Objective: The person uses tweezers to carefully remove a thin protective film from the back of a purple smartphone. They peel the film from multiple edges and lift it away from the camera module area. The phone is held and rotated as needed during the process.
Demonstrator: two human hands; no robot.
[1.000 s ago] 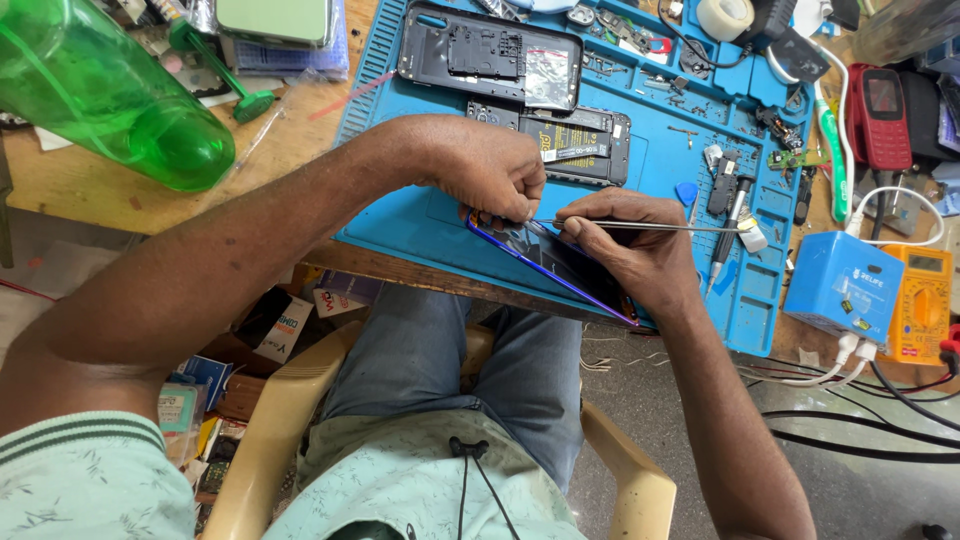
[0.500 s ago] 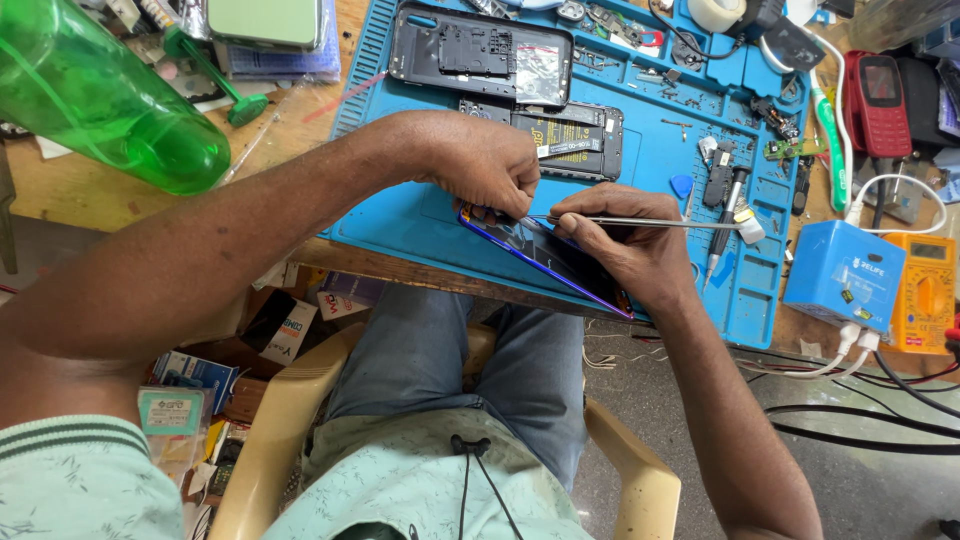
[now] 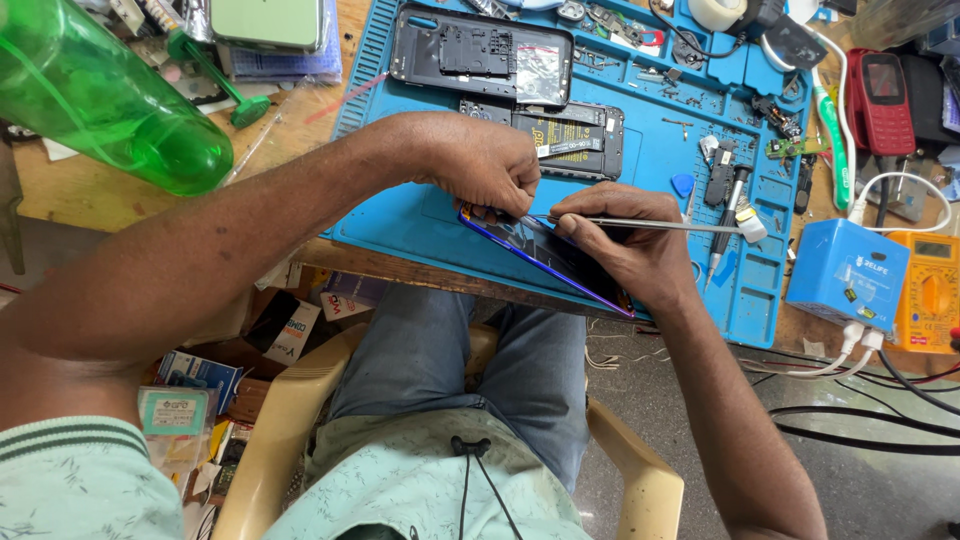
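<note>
left hand (image 3: pixel 490 170): fingers pinch phone (image 3: pixel 555 255) edge | right hand (image 3: pixel 625 245): fingers closed on tweezers (image 3: pixel 660 226) | blue mat (image 3: pixel 400 215) below

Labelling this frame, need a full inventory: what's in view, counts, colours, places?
repair mat: 1, blue, on wooden bench
phone panel: 1, dark with purple edge, mat's near edge, under both hands
tweezers: 1, silver, in right hand
opened phone bodies: 2, black, mat's far side
bottle: 1, green, far left
keypad phone: 1, red, far right
multimeter: 1, orange, right edge
box: 1, blue, right
chair: 1, cream, below
left hand: 1, steadies panel
right hand: 1, grips tweezers
</note>
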